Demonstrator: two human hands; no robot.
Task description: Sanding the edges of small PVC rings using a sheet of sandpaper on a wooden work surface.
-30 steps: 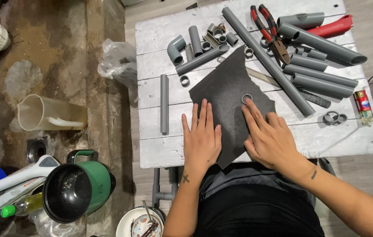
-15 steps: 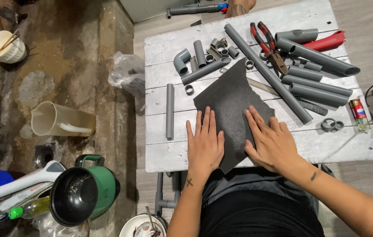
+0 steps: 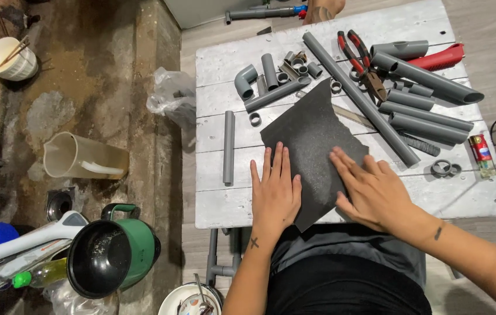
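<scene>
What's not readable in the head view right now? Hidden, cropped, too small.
- Sheet under the palms: left hand and right hand lie flat on the dark abrasive sheet and hide what is beneath them.
- Sheet's near corner: hangs past the white table edge, lost against dark clothing.
- Bowl at the bottom: cut by the frame.
- Small fittings at the far side: too small to sort.

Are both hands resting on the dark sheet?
Touching. The head view shows the left hand and right hand lying flat, fingers spread, directly on the dark sheet.
</scene>
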